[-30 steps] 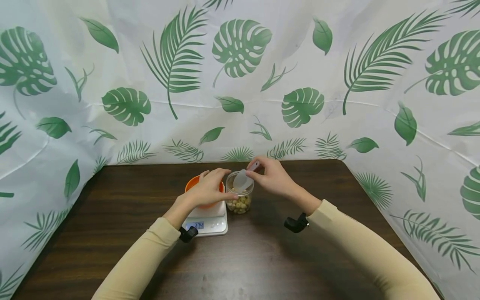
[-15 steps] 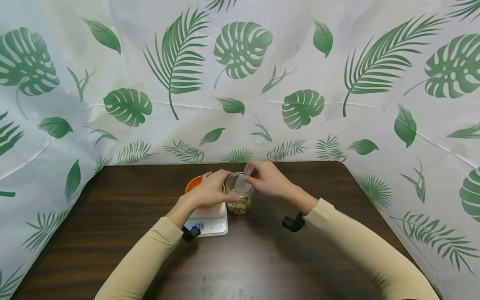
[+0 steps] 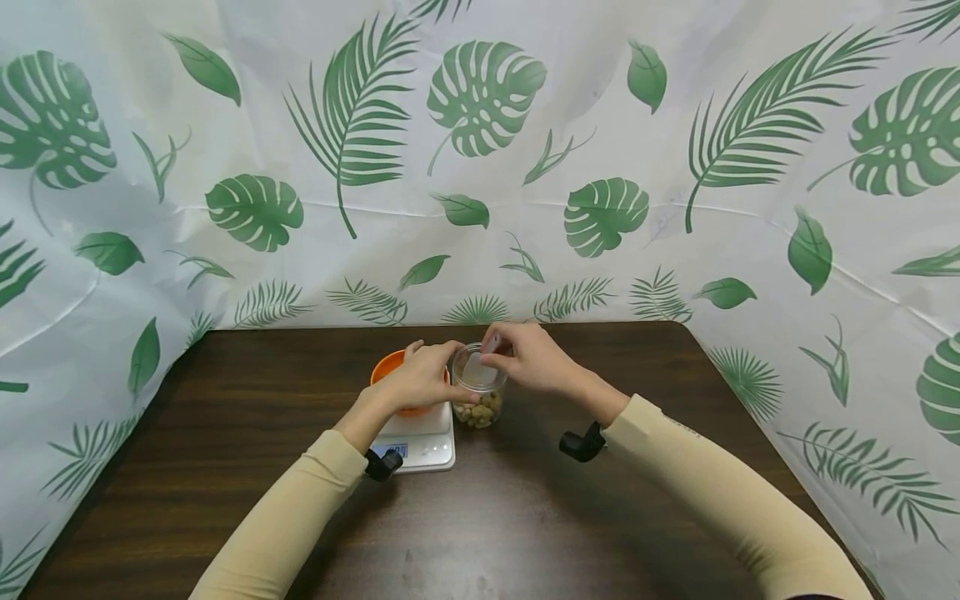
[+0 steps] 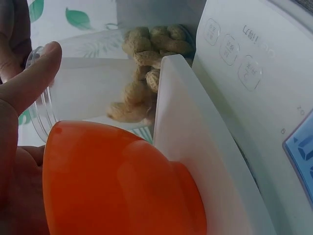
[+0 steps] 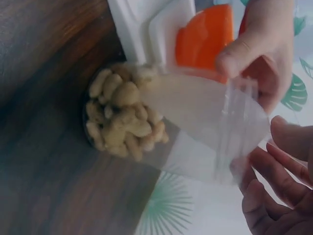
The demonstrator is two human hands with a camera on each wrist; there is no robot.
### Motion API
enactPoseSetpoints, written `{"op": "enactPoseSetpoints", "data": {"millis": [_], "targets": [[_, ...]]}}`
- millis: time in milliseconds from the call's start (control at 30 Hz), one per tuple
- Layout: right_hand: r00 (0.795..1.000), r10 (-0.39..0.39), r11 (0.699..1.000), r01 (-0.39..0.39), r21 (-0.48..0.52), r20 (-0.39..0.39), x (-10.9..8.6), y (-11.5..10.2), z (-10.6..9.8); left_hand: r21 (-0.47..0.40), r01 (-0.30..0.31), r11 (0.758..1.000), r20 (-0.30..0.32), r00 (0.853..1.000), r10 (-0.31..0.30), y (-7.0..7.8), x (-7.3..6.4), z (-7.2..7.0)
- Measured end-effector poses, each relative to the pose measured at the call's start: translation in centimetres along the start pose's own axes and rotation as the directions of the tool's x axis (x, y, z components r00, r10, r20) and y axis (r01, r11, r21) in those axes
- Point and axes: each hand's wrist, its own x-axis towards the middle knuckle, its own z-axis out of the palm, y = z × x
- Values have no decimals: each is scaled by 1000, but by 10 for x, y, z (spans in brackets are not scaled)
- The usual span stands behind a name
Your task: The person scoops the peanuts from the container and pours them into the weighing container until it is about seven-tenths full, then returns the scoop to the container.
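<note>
A clear jar (image 3: 491, 387) stands upright on the table, with unshelled peanuts (image 5: 122, 115) in its lower part. My left hand (image 3: 416, 377) grips the jar near its rim, thumb on the near side, reaching across an orange bowl (image 4: 107, 176). With thumb and fingers, my right hand (image 3: 538, 358) pinches the handle of a translucent white scoop (image 5: 190, 103). The scoop's bowl is down inside the jar, its tip at the peanuts in the right wrist view. The inside of the orange bowl is mostly hidden behind my left hand.
The orange bowl sits on a white kitchen scale (image 3: 427, 454), just left of the jar; its lit display is partly covered by the left wrist camera. Dark wooden table (image 3: 480, 533) surrounds them, and a leaf-print curtain (image 3: 480, 250) hangs behind its back edge.
My right hand has shifted a little left and down, turning the scoop steeper and lowering it into the jar. My left hand keeps its grip on the jar.
</note>
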Motion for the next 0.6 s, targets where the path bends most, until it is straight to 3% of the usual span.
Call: {"op": "enactPoseSetpoints", "data": {"millis": [300,600], "targets": [[1000,-22,998,23,-58,15,5,-7,9,-24,-5,1000,11,1000,5,-1,2,-1],[997,36,997,-31,69,-72,3,6,13,-16,1,1000,4,1000,-1,-3,1,0]]}}
